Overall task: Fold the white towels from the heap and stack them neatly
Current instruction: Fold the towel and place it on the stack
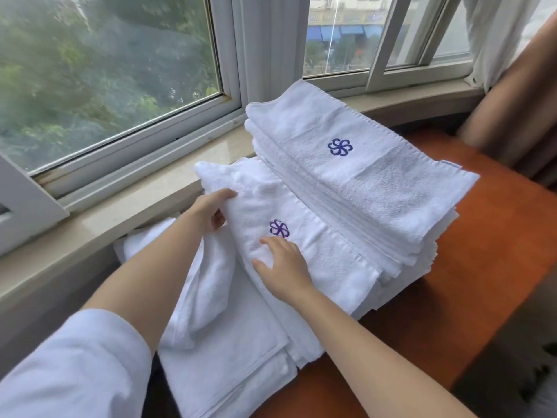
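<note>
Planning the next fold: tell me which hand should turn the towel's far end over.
Left, probably. The left hand already grips the far edge of the towel by the sill, while the right hand lies flat near the logo, pinning it.

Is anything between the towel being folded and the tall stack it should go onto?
Nothing visible. The towel, gripped by the left hand and pressed flat by the right hand, lies right against the tall stack, whose top is bare.

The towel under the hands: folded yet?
Partly: towel lies doubled, right hand flat on it, left hand gripping its bunched edge.
</note>
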Demonstrator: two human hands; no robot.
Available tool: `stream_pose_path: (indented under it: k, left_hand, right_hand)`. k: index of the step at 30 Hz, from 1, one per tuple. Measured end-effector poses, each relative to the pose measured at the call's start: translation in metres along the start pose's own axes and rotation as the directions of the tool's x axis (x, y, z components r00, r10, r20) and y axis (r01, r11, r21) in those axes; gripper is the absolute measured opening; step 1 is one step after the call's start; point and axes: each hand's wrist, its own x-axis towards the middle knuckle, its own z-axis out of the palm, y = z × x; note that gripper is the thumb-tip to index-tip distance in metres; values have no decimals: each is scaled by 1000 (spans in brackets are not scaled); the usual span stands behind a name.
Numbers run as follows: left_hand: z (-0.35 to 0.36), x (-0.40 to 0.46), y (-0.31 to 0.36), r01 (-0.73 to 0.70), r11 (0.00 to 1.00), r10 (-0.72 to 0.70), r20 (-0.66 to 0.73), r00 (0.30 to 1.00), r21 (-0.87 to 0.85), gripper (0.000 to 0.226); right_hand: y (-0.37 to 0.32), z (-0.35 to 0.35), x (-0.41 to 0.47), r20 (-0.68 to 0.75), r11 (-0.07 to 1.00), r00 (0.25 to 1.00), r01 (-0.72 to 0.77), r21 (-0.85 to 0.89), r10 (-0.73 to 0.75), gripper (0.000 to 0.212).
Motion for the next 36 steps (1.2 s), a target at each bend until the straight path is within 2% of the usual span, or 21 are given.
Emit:
stream_pose_path:
  k: [3, 4, 6, 7, 8, 10, 11, 13, 14, 15, 17, 19, 21, 23, 25, 27, 28, 29, 31, 34, 36]
  left_hand:
    - [-7, 6, 2, -216, 975, 220, 184, 958, -41, 46]
    - [-7, 6, 0, -293, 956, 286, 185, 940, 10, 48]
    - [-12, 11, -8, -347, 873, 351, 53, 935, 342, 35]
    - [-18, 13, -13, -275, 784, 342, -17, 940, 557, 27]
    - [-25, 13, -17, -184, 677, 306, -45, 951, 713, 30]
    - [-38, 11, -19, -95, 526, 238, -39, 971, 845, 50]
    - [-44, 9, -19, -84, 420, 287, -45, 957, 904, 55]
    - [-52, -3, -22, -27, 105, 514, -31, 857, 994, 47]
    - [-56, -13, -28, 6, 54, 579, -37, 814, 999, 40]
    - [-59, -25, -36, 35, 92, 557, -80, 827, 995, 43]
    - [-64, -46, -65, 63, 284, 306, -153, 940, 957, 81]
    - [-67, -62, -95, 35, 406, 127, -95, 987, 913, 110]
    - [-74, -67, -110, -42, 482, 117, -17, 993, 875, 121]
    - [-80, -71, -115, -116, 442, 128, 65, 990, 890, 128]
    - [-82, -75, -124, -150, 322, 119, 117, 986, 935, 124]
    - [-81, -79, -135, -164, 199, 214, 121, 969, 966, 101]
    - [-81, -81, -136, -171, 186, 291, 112, 950, 968, 84]
    - [-81, -85, -133, -189, 207, 373, 101, 922, 960, 66]
    - [-81, -98, -121, -210, 364, 501, 0, 866, 908, 41]
    - [-87, -127, -101, -183, 583, 564, -232, 792, 791, 42]
    - [-97, -149, -80, -205, 719, 473, -250, 845, 664, 42]
  right_hand:
    - [-1, 9, 14, -18, 995, 999, 43, -90, -45, 56]
    - [1, 12, 18, 11, 989, 999, 42, -139, -41, 62]
    - [5, 18, 25, 127, 947, 992, 60, -316, -20, 72]
    - [5, 20, 26, 172, 918, 985, 73, -389, -6, 75]
    - [4, 22, 28, 191, 902, 981, 73, -426, 11, 76]
    - [-2, 22, 30, 183, 904, 983, 46, -424, 36, 74]
    - [-6, 22, 31, 147, 918, 989, 24, -397, 37, 69]
    - [-15, 22, 30, -6, 957, 1000, -2, -289, 0, 52]
    - [-22, 22, 27, -95, 976, 995, 9, -218, -31, 43]
    - [-28, 22, 23, -163, 988, 985, 33, -150, -57, 37]
    - [-40, 25, 13, -199, 997, 977, 67, -50, -76, 30]
    - [-46, 29, 2, -159, 998, 986, 55, -22, -58, 29]
    - [-45, 32, -8, -120, 999, 992, 32, -39, -37, 28]
    - [-43, 36, -18, -104, 999, 994, 25, -34, -28, 27]
    - [-42, 40, -28, -92, 1000, 996, -2, 4, 3, 26]
    - [-41, 44, -38, -70, 998, 996, -44, 50, 47, 26]
    - [-40, 45, -42, -54, 995, 996, -67, 69, 71, 26]
    - [-39, 45, -45, -33, 992, 995, -93, 89, 96, 26]
    - [-36, 42, -51, 29, 980, 988, -153, 127, 151, 28]
    - [-35, 35, -55, 137, 965, 977, -189, 182, 166, 42]
    - [-40, 28, -58, 165, 968, 983, -114, 222, 78, 65]
